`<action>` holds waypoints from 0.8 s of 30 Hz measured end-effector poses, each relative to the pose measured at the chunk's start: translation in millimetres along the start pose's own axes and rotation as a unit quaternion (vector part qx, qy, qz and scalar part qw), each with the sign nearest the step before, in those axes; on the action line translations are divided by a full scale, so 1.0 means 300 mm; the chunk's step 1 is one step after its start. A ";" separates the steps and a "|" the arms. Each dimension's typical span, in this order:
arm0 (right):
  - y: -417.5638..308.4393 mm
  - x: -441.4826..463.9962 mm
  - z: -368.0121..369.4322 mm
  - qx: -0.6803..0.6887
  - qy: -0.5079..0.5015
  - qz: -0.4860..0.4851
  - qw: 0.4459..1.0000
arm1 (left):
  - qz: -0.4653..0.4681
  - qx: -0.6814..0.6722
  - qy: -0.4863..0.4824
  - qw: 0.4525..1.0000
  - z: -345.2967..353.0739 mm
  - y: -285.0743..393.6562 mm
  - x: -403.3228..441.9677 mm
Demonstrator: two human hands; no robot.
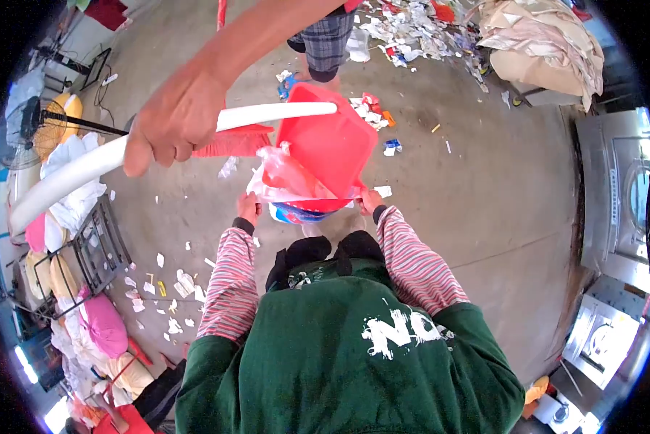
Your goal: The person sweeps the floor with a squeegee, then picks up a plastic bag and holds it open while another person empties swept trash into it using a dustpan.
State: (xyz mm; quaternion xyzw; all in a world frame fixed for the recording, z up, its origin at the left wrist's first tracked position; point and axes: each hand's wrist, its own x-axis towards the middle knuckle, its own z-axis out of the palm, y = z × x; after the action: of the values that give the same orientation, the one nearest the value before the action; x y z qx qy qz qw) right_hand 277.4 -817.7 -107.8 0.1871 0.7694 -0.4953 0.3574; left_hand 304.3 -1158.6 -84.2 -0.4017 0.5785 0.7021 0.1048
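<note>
My left hand [249, 207] is closed on the left edge of a plastic bag [270, 189], and my right hand [370, 200] grips its right edge. Between them the bag's mouth is spread, with blue and red print low on its side. A red dustpan [328, 141] is tilted over the opening, and pale, clear plastic lies at its lower lip. Another person's hand [176, 119] reaches in from above, wrapped round a white curved handle [267, 114]. Beside the dustpan is a red broom head [232, 143].
The other person's leg [321, 45] stands ahead. Paper scraps [186, 283] lie on the floor at left, with a large litter pile [419, 32] at top. A cloth-filled cart [542, 47] is upper right, machines [618, 192] at right, and a metal rack [93, 246] and fan [41, 130] at left.
</note>
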 end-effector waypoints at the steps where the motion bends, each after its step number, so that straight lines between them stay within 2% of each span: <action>1: -0.001 -0.001 0.001 0.005 0.002 0.000 1.000 | 0.007 -0.004 0.009 1.000 -0.001 -0.006 -0.007; 3: -0.004 0.000 0.003 -0.205 0.001 -0.098 0.974 | 0.022 0.015 0.007 1.000 -0.010 -0.017 -0.019; 4: 0.028 0.023 0.010 -0.201 0.003 -0.097 0.975 | 0.036 0.029 0.008 0.999 -0.019 -0.023 -0.021; 6: 0.122 0.093 0.040 -0.277 0.090 -0.224 0.930 | 0.017 0.049 0.000 0.999 -0.028 -0.020 -0.020; 7: 0.080 0.055 0.040 -0.272 0.091 -0.221 0.932 | 0.014 0.033 0.009 0.999 -0.020 -0.010 -0.034; 8: -0.012 -0.018 0.030 -0.159 0.074 -0.105 0.979 | 0.010 0.017 0.017 1.000 -0.014 0.000 -0.046; 9: -0.073 -0.064 0.029 -0.041 0.055 0.014 0.998 | 0.010 0.021 0.014 1.000 -0.011 0.009 -0.053; 10: -0.070 -0.072 0.044 -0.037 0.058 0.014 0.998 | 0.067 0.029 -0.001 0.997 -0.004 0.023 -0.061; 11: -0.058 -0.090 0.063 -0.213 0.069 -0.153 0.962 | 0.125 0.035 -0.019 0.991 0.010 0.048 -0.077; 12: -0.049 -0.108 0.081 -0.378 0.080 -0.311 0.868 | 0.129 0.038 -0.024 0.991 0.024 0.068 -0.101; 13: -0.019 -0.140 0.119 -0.175 0.085 -0.207 0.959 | 0.144 0.080 -0.013 0.986 0.041 0.093 -0.156; 14: 0.010 -0.165 0.153 0.040 0.082 -0.091 0.992 | 0.157 0.122 -0.001 0.980 0.047 0.104 -0.208; 18: 0.094 -0.147 0.107 0.059 0.029 -0.013 0.998 | 0.134 0.173 0.020 0.976 -0.031 0.049 -0.225; 19: 0.158 -0.093 0.122 -0.040 0.065 -0.075 0.994 | 0.137 0.174 0.019 0.975 -0.048 0.022 -0.199; 20: 0.118 -0.123 0.112 -0.038 0.068 -0.077 0.994 | 0.101 0.169 0.025 0.980 -0.059 -0.006 -0.178; 21: 0.078 -0.154 0.097 -0.096 0.096 -0.109 0.985 | 0.064 0.164 0.031 0.984 -0.069 -0.028 -0.150; 22: 0.022 -0.185 0.083 -0.155 0.124 -0.141 0.970 | 0.067 0.164 0.029 0.984 -0.047 0.000 -0.160; 24: 0.014 -0.194 0.104 -0.112 0.129 -0.136 0.976 | 0.122 0.093 0.048 0.987 0.003 0.060 -0.236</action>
State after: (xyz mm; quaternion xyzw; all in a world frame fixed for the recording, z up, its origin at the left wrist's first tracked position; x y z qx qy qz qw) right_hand 330.5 -839.9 -75.5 0.1019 0.8777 -0.4217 0.2034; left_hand 339.3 -1140.9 -22.5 -0.3499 0.6905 0.6325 0.0271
